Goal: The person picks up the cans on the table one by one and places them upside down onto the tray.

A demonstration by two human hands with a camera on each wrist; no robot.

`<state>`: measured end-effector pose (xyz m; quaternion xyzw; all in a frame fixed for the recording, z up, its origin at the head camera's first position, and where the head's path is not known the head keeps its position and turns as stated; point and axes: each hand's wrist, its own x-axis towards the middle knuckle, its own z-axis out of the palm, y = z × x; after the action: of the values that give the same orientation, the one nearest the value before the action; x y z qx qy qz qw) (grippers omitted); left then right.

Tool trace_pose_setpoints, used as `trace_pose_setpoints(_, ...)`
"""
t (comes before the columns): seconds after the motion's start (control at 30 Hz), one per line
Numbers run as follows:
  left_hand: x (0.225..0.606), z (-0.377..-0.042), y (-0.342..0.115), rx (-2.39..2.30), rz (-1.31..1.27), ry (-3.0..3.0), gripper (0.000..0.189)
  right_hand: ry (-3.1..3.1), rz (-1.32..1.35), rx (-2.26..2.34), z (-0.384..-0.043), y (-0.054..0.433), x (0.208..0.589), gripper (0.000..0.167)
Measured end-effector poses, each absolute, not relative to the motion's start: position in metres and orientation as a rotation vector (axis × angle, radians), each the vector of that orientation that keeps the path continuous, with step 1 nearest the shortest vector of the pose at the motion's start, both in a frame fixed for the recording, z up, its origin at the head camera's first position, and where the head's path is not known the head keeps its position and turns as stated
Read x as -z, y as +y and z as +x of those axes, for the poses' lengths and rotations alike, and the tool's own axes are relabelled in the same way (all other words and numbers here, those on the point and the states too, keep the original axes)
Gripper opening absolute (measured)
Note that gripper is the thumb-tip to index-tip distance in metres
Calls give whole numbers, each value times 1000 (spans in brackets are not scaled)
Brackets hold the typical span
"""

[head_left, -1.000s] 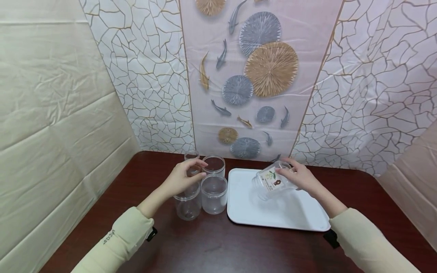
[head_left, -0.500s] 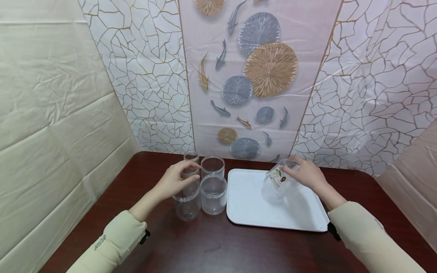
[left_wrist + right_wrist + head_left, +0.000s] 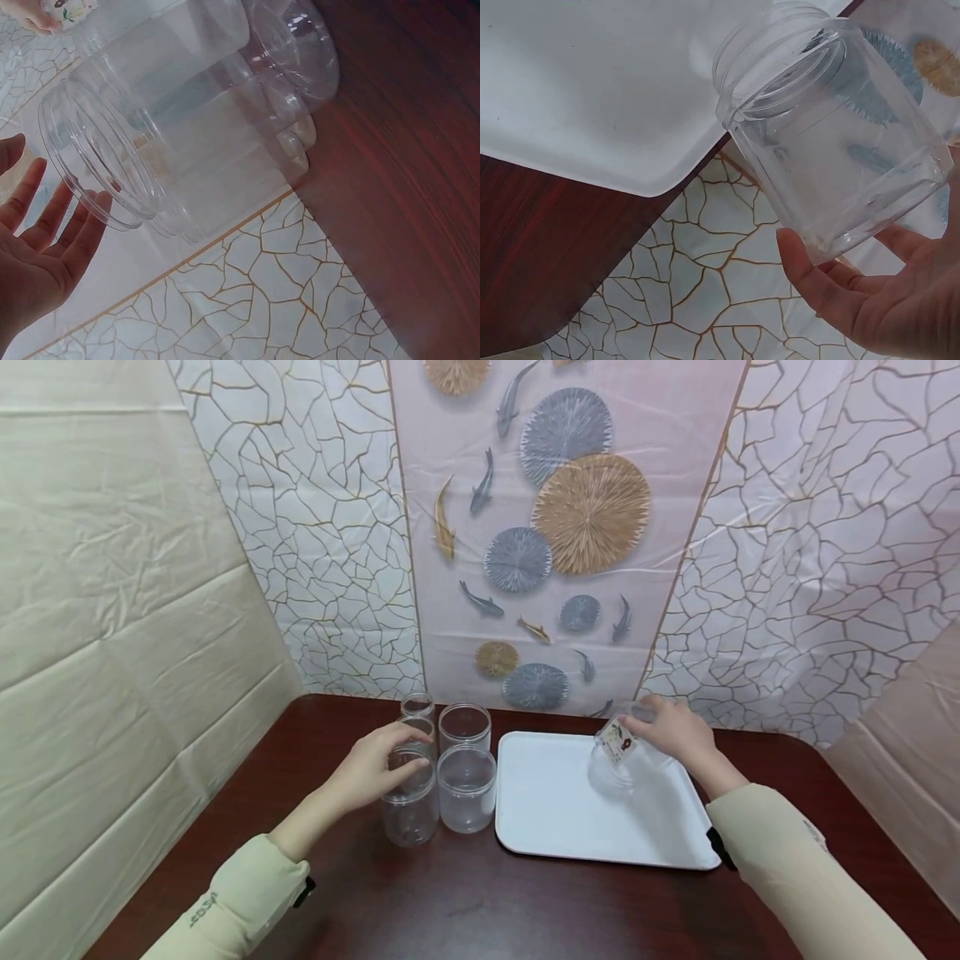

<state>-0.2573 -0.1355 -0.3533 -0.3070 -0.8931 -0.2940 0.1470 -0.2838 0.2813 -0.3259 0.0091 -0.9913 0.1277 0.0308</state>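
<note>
My right hand [image 3: 678,735] grips a clear plastic jar [image 3: 832,142] by its base end. That jar leans with its threaded mouth pointing down over the white tray [image 3: 562,827], and a printed label shows on its side in the head view. My left hand [image 3: 369,768] hovers, fingers loosely bent, by the rim of the front left clear jar [image 3: 411,822]. In the left wrist view the fingertips lie close to a jar rim [image 3: 124,214]; whether they touch it I cannot tell. Nothing is held in that hand.
Several open clear jars stand grouped left of the tray, including a front right jar [image 3: 467,802], a back right jar [image 3: 465,731] and a narrow one [image 3: 417,703] at the back left. The dark red table [image 3: 450,910] meets patterned cloth walls [image 3: 337,610] behind.
My right hand has drawn the labelled jar rightward and back across the tray, tipping its mouth further down. My left hand has shifted left and slightly down beside the standing jars.
</note>
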Motion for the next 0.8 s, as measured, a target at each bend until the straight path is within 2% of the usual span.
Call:
trace_pose_setpoints(0.4,365,-252,-147,741,-885,-2553,26,-3053,-89,-370,-298,289,342,75)
trace_pose_setpoints(0.8,365,-244,-152,779,-927,-2470,22,-3059,-200,-248,-308,291,339,73)
